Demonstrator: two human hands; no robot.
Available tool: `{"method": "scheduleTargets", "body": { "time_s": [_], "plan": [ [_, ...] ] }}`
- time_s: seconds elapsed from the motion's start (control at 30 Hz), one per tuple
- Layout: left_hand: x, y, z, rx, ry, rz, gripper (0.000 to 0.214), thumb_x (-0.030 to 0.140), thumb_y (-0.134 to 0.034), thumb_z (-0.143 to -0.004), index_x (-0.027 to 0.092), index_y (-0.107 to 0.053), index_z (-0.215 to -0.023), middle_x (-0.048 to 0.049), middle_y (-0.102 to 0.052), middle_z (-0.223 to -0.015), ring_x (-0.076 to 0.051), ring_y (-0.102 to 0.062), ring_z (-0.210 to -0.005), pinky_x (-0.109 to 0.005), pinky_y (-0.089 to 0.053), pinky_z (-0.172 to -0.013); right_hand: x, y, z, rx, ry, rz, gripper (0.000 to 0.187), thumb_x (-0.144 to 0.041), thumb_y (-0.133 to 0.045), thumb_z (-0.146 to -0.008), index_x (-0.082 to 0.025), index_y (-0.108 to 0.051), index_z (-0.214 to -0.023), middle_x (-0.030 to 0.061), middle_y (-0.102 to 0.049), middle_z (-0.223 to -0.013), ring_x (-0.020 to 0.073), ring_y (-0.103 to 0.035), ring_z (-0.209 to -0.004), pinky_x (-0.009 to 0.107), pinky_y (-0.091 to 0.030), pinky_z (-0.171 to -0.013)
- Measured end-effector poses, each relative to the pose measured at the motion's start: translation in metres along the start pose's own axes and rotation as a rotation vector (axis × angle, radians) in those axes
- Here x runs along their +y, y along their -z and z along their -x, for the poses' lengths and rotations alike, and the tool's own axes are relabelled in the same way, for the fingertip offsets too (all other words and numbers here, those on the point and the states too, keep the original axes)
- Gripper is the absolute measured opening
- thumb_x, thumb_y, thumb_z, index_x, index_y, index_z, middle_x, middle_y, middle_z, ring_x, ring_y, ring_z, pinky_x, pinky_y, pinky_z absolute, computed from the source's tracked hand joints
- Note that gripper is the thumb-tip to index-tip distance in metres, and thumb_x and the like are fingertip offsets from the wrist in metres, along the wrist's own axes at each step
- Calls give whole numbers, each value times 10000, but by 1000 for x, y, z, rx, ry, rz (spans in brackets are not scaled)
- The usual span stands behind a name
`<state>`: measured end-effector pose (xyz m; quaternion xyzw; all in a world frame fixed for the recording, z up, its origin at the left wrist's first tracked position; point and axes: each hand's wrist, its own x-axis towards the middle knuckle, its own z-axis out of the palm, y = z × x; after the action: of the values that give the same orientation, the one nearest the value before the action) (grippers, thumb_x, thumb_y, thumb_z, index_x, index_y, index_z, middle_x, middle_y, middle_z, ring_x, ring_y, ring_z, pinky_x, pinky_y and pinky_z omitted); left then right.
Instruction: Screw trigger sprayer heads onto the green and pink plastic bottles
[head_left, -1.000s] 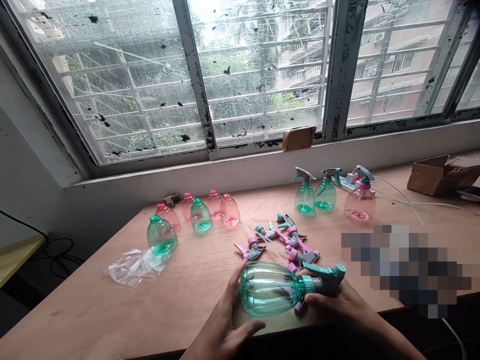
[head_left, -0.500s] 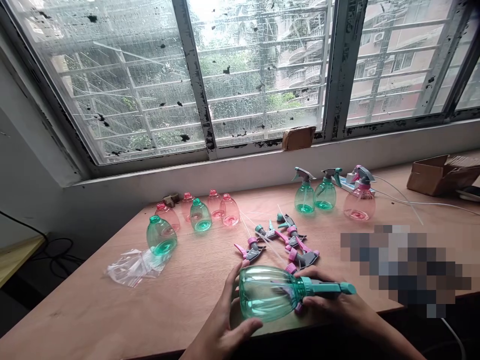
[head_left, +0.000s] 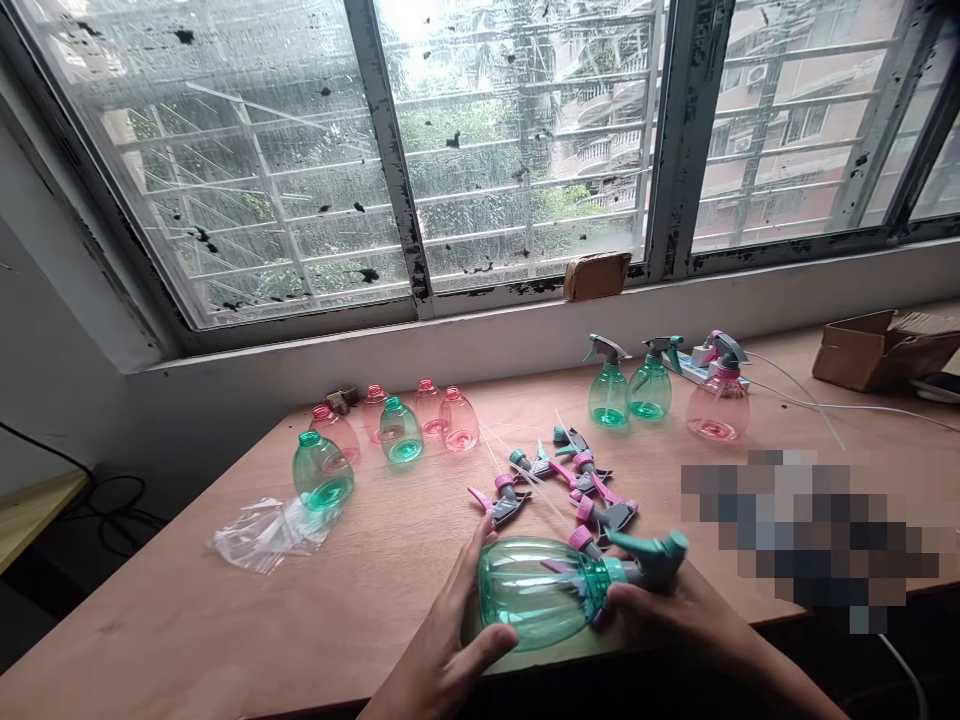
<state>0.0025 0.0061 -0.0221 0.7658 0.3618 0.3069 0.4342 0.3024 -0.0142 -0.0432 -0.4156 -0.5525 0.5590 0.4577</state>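
Observation:
A green transparent spray bottle [head_left: 536, 592] lies on its side in the air over the table's front edge, base to the left. Around its base end my left hand [head_left: 454, 630] is closed, thumb in front. My right hand [head_left: 667, 610] grips the grey and teal spray head [head_left: 649, 560] at the bottle's neck; some of its fingers are hidden behind it. Just beyond the bottle lie several loose spray heads with thin tubes, among them a pink and grey spray head [head_left: 506, 500] near my left fingertips.
Open-necked bottles, including a green bottle [head_left: 322, 475] and a pink bottle [head_left: 459, 422], stand at the left beside a clear plastic bag [head_left: 266, 535]. Back right are bottles with heads fitted, such as a pink spray bottle [head_left: 718, 405], a power strip and a cardboard box [head_left: 885, 350].
The spray head in my right hand has turned about the bottle's long axis, its teal trigger now tilting up and away. My left hand stays around the bottle.

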Motion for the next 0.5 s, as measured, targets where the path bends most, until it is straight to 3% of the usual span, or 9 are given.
{"method": "scheduleTargets", "body": {
  "time_s": [0.1, 0.2, 0.33, 0.4, 0.5],
  "plan": [
    [5, 0, 1, -31, 32, 21, 849, 501, -694, -932, 358, -220, -1622, -55, -236, -1715, -316, -209, -1577, -498, -200, -1295, 6, 3, -1, 20, -10, 26, 471, -635, -729, -836, -182, -631, -754, -2, -655, -545, 158, -584, -480, 275, -425, -504],
    [8, -2, 1, -27, 13, 78, 871, 506, -716, -915, 353, -227, -1620, -55, -235, -1715, -335, -264, -1557, -474, -293, -1266, 4, 4, -1, 4, 20, -16, 382, -538, -795, -819, -196, -650, -908, 43, -778, -728, 224, -704, -672, 302, -500, -624],
    [8, -2, -1, -9, -12, 113, 809, 661, -543, -949, 306, -261, -1617, -71, -246, -1711, -343, -212, -1572, -488, -243, -1278, -4, 0, 0, -61, 32, -28, 347, -452, -806, -827, -231, -641, -1036, 38, -818, -812, 269, -745, -821, 348, -538, -767],
    [8, 0, -2, 4, -7, 96, 726, 672, -436, -986, 293, -327, -1595, -71, -277, -1701, -332, -232, -1567, -487, -257, -1271, -4, -1, 0, -47, 30, -16, 326, -487, -793, -829, -221, -655, -957, 39, -806, -804, 261, -730, -800, 333, -526, -740],
    [9, 2, -2, 5, 30, 19, 633, 629, -408, -1017, 307, -392, -1562, -64, -377, -1658, -319, -310, -1536, -484, -248, -1269, 1, 1, 1, -2, 6, 14, 429, -604, -739, -838, -199, -620, -757, 19, -708, -648, 197, -639, -604, 291, -452, -581]
  ]
}}
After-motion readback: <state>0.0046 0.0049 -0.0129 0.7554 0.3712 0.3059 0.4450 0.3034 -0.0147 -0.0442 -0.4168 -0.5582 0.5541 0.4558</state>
